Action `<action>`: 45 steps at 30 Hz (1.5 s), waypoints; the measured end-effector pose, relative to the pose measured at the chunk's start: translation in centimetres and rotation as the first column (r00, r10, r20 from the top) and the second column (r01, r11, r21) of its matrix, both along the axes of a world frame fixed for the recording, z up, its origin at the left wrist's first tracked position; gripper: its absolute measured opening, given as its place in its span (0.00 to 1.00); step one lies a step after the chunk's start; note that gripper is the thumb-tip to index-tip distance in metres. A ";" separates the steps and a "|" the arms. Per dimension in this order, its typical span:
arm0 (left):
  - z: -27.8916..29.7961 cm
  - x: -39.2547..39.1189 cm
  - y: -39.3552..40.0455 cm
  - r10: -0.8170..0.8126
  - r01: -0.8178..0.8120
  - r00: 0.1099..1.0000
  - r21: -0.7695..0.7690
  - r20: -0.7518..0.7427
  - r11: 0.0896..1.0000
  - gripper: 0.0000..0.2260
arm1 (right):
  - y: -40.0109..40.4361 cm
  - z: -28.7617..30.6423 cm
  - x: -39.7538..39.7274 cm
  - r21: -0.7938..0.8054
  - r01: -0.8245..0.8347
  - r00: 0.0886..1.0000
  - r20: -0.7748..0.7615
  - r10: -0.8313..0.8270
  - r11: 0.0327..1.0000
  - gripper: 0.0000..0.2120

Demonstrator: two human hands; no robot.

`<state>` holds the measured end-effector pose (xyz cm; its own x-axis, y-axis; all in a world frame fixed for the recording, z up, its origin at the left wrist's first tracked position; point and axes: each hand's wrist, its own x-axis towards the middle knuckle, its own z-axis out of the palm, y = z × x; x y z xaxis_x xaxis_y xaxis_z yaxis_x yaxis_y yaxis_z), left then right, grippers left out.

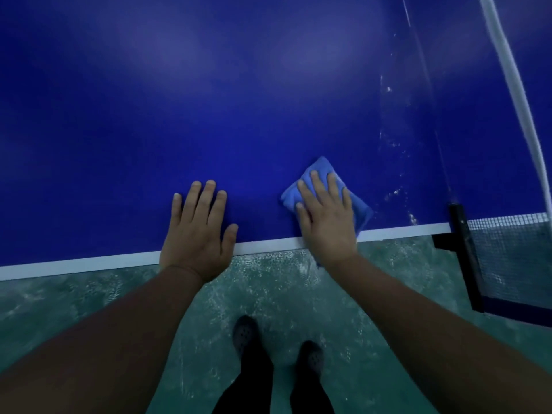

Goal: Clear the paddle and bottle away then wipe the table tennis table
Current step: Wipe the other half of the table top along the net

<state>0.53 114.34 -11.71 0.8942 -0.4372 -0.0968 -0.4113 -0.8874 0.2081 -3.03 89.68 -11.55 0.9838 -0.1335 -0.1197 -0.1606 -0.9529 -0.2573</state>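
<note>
Your right hand (327,218) lay flat on a folded blue cloth (360,204), fingers straight and spread, pressing it onto the blue table (209,115). The cloth stuck out past your fingertips and to the right of your little finger, its near corner at the white edge line (89,264). Your left hand (198,231) rested palm down on bare table, fingers straight and relaxed, holding nothing, well to the left of the cloth. White smears (394,144) showed beyond and right of your right fingertips. The net post (463,249) stood farther right. Your shoes (246,334) were on green floor (74,300), behind your wrists.
</note>
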 end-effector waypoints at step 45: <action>0.5 -0.8 -11.2 -0.036 0.036 0.999 -0.097 -0.003 0.995 0.28 | -12.1 -0.5 0.2 -0.088 0.431 0.902 0.016 -0.432 0.898 0.25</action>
